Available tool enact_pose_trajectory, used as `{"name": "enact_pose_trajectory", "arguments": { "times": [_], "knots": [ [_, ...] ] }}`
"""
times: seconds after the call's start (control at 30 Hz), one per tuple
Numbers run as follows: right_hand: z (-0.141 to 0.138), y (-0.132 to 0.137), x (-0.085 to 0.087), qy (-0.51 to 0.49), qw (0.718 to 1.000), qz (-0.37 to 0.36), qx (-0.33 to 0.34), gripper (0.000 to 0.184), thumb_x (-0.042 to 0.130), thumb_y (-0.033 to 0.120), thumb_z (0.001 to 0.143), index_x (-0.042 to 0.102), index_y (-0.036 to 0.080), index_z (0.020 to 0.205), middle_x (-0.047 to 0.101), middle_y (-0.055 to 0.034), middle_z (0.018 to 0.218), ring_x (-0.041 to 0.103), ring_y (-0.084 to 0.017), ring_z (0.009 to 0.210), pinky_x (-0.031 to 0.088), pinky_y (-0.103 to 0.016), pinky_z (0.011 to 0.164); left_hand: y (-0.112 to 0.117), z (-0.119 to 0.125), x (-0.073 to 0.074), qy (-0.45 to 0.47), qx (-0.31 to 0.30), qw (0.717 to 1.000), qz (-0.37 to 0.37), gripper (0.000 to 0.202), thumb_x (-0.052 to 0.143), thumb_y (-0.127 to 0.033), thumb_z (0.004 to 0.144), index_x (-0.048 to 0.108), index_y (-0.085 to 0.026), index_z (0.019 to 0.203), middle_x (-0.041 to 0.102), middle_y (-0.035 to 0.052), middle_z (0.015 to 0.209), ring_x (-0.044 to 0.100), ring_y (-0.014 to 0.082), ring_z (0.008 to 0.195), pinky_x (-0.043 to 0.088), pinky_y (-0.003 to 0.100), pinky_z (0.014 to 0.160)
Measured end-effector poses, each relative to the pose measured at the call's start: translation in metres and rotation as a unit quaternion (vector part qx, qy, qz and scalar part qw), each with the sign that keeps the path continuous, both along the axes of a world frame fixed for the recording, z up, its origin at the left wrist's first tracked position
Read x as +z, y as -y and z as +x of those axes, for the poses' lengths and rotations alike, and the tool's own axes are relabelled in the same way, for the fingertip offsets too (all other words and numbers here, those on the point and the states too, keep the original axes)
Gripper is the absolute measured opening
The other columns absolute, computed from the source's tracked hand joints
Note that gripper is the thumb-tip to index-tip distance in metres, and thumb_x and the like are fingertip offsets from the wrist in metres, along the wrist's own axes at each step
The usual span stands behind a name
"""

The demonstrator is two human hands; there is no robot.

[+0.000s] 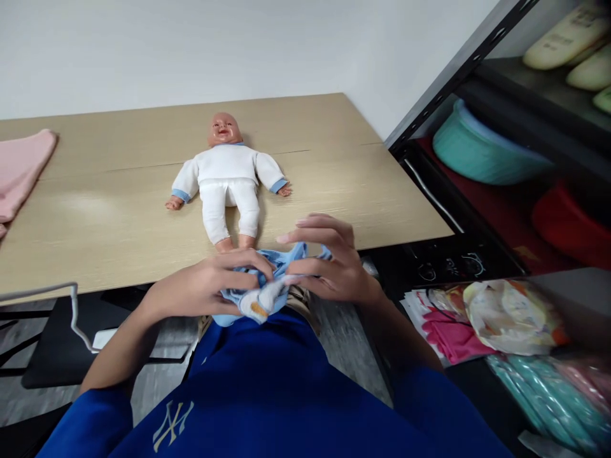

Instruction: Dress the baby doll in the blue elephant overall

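Note:
Close to my body, just off the table's front edge, a bunched piece of light blue and white cloth (260, 302) with an orange patch hangs between my hands. It looks like a small baby garment, but its folds hide the exact kind. My left hand (217, 283) is closed on its left side. On the other side my right hand (329, 261) pinches the cloth with its lower fingers while the index finger is raised. Beyond them a baby doll (226, 172) lies face up on the table, dressed in a white top with blue cuffs and white trousers, its feet bare.
The wooden table (119, 229) meets the wall. Pink cloth (21, 165) lies at its left, and a white cable (74, 312) hangs over the front edge. At right, a shelf holds a teal basin (482, 149) and a red basin (573, 222); packaged items (548, 394) lie below.

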State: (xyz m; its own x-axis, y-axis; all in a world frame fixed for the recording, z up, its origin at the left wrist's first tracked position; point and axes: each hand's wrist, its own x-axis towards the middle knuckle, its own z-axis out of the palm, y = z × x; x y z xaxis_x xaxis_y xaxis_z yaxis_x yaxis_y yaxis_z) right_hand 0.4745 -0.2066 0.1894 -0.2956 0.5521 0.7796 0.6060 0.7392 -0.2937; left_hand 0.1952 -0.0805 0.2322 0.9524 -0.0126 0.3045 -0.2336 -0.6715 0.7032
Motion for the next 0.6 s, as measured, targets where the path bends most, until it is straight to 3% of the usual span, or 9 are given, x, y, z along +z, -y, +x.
{"name": "enact_pose_trajectory", "arguments": {
  "times": [0.03,0.13,0.27,0.37,0.47,0.6],
  "knots": [
    [-0.003,0.001,0.001,-0.025,0.999,0.014,0.03,0.009,0.076,0.04,0.113,0.079,0.032,0.112,0.084,-0.0069,0.129,0.076,-0.029,0.126,0.063,-0.048,0.108,0.005,0.0,0.004,-0.018,-0.002,1.0,-0.006,0.011,0.08,-0.028,0.112,0.082,-0.021,0.12,0.08,0.0129,0.134,0.077,0.0277,0.123,0.06,0.038,0.11],
    [-0.011,0.005,0.001,-0.095,0.988,-0.018,0.121,0.015,0.062,0.036,0.121,0.075,0.028,0.123,0.085,-0.0036,0.104,0.08,-0.018,0.089,0.063,-0.033,0.082,0.017,-0.002,0.012,-0.085,0.007,0.996,-0.002,0.015,0.076,-0.035,0.115,0.078,-0.02,0.115,0.08,0.0081,0.119,0.076,0.0221,0.102,0.06,0.032,0.093],
    [-0.016,0.007,0.008,-0.129,0.973,-0.165,0.098,0.013,0.067,0.035,0.12,0.073,0.025,0.114,0.078,0.0036,0.084,0.069,-0.01,0.065,0.052,-0.023,0.065,0.017,-0.001,0.018,-0.132,0.069,0.988,0.046,0.033,0.08,-0.054,0.111,0.078,-0.021,0.115,0.08,0.0054,0.11,0.075,0.0241,0.097,0.056,0.034,0.088],
    [-0.019,0.01,0.021,-0.176,0.951,-0.207,0.149,0.016,0.076,0.039,0.116,0.074,0.024,0.109,0.071,0.0066,0.075,0.057,-0.008,0.057,0.043,-0.022,0.055,0.014,0.004,0.019,-0.146,0.077,0.983,0.085,0.042,0.085,-0.064,0.104,0.081,-0.023,0.112,0.08,0.0049,0.102,0.075,0.0276,0.096,0.056,0.037,0.088],
    [-0.021,0.011,0.024,-0.22,0.924,-0.235,0.206,0.021,0.084,0.043,0.11,0.074,0.025,0.115,0.07,0.0049,0.082,0.059,-0.01,0.065,0.048,-0.023,0.062,0.014,0.007,0.021,-0.126,0.025,0.99,0.064,0.032,0.075,-0.055,0.113,0.082,-0.025,0.104,0.08,0.0058,0.094,0.074,0.0277,0.091,0.058,0.039,0.089],
    [-0.03,0.001,-0.007,-0.198,0.871,-0.325,0.31,0.071,0.105,0.061,0.083,0.068,0.026,0.132,0.074,-0.007,0.122,0.074,-0.022,0.11,0.062,-0.034,0.098,0.014,-0.001,0.022,-0.055,-0.003,0.998,-0.003,0.038,0.055,-0.043,0.123,0.077,-0.024,0.098,0.076,0.0057,0.087,0.069,0.024,0.083,0.057,0.04,0.091]
  ]
}}
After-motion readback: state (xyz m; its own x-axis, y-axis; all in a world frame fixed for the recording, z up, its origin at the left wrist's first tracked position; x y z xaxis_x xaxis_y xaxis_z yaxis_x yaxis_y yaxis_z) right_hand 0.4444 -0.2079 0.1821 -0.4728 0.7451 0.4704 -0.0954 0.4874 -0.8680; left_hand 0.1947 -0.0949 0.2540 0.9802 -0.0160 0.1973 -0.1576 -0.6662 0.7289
